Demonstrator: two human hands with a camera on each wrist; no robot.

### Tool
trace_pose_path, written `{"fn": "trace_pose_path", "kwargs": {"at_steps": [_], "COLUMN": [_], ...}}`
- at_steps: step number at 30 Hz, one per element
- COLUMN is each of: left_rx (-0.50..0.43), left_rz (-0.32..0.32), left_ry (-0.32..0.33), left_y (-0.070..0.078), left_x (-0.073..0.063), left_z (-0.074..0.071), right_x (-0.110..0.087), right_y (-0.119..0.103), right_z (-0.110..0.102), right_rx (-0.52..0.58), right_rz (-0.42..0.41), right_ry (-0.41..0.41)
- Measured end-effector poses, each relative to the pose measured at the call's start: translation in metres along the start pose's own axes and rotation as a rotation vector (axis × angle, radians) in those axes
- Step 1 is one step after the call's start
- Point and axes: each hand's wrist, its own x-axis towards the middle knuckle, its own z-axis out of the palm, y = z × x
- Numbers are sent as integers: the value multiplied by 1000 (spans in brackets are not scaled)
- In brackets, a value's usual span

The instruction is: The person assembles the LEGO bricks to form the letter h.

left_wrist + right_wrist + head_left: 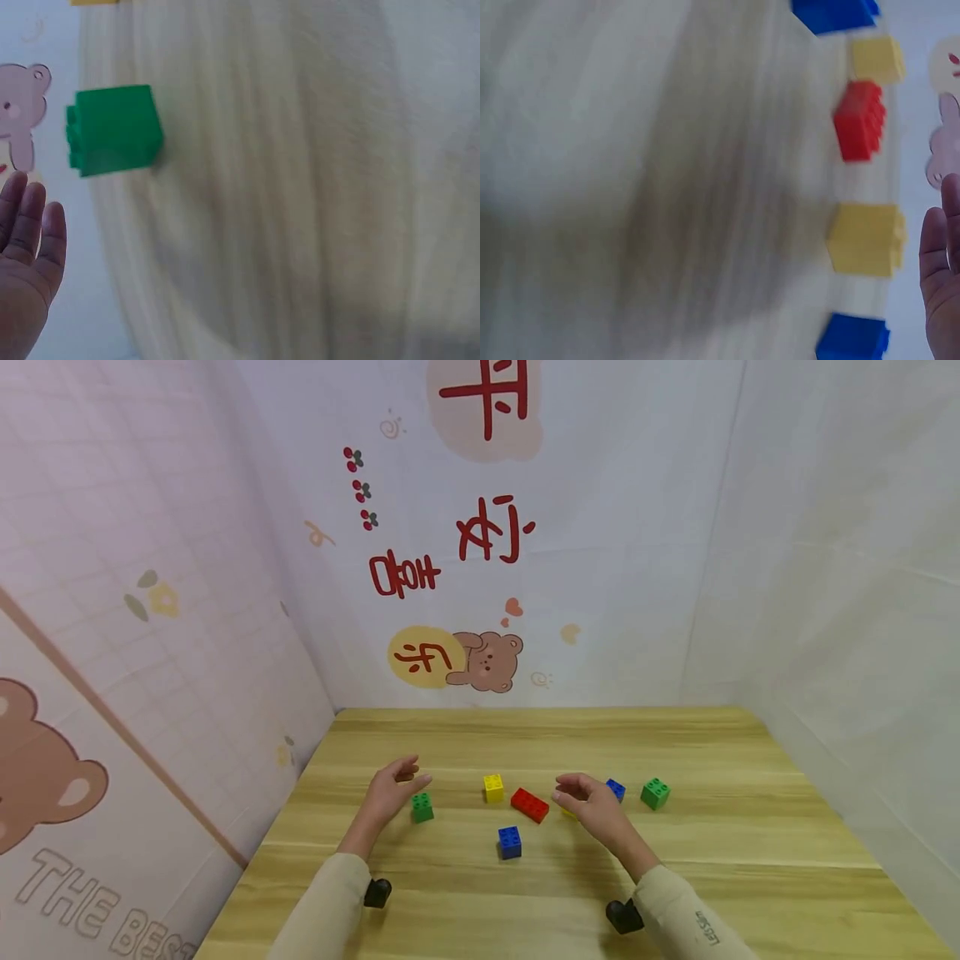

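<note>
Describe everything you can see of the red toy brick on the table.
The red toy brick is a plain red, oblong block that looks like plastic, with raised studs on top. It lies flat, studs up, on the wood-grain table, slanting in the head view from far left to near right. A yellow brick sits to its left and a blue brick nearer the person. Only the table appears to touch it; the right hand is close by but apart.

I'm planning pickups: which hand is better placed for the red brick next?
Probably the right hand: it's close to the red brick; the left hand is farther off, near a green brick.
</note>
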Motion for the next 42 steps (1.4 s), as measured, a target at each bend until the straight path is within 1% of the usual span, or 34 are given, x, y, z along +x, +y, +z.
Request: {"fn": "trace_pose_path", "kwargs": {"at_steps": [5,8,12,14,18,22,25,27,33,37,42], "left_rx": [3,16,24,14,15,34,31,31,31,36,30], "left_rz": [-34,-48,-64,-79,-91,-83,-72,-75,-93,-83,-78], "left_ry": [-12,-30,-61,-75,-82,-75,-76,-77,-65,-64,-46], "left_y": [-11,-19,-32,-37,-44,-46,-46,-47,-47,-49,-52], "left_x": [-4,-7,-11,-12,-12,-12,-12,-12,-11,-10,-10], "left_z": [-3,-5,-8,-9,-10,-9,-6,-4,-2,0,1], "right_x": [-5,-8,-13,-14,-15,-16,-17,-17,-16,-14,-13], "right_y": [1,4,11,14,18,21,22,21,23,26,27], "right_z": [20,29,38,42,49,56,60,61,64,64,64], "right_rx": [41,54,77,89,110,112,95,76,33,12,-27], "right_rz": [24,34,51,52,38,42,43,51,53,33,-3], "right_ry": [-36,-63,-108,-131,-164,-209,-244,-262,-276,-292,-317]}}
